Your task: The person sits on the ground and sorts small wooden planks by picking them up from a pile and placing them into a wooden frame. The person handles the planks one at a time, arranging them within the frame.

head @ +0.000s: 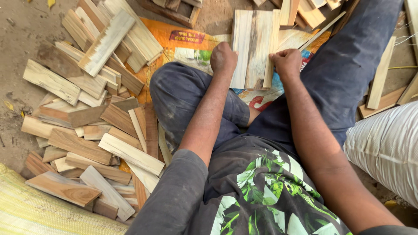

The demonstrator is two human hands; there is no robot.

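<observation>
I sit on the ground with my legs spread. Both hands grip a small stack of flat wooden planks [254, 48] standing side by side in front of me. My left hand [223, 58] is closed on the stack's left edge. On its right edge, my right hand [287, 62] is closed. The planks are pale with darker brown streaks and rest over an orange printed sack [183, 43] on the ground.
A big loose pile of short wooden planks [96, 126] lies to my left on the dirt. More planks [383, 82] lie at the right and at the top. A white woven sack [387, 148] sits at my right, a yellow mat [39, 213] at bottom left.
</observation>
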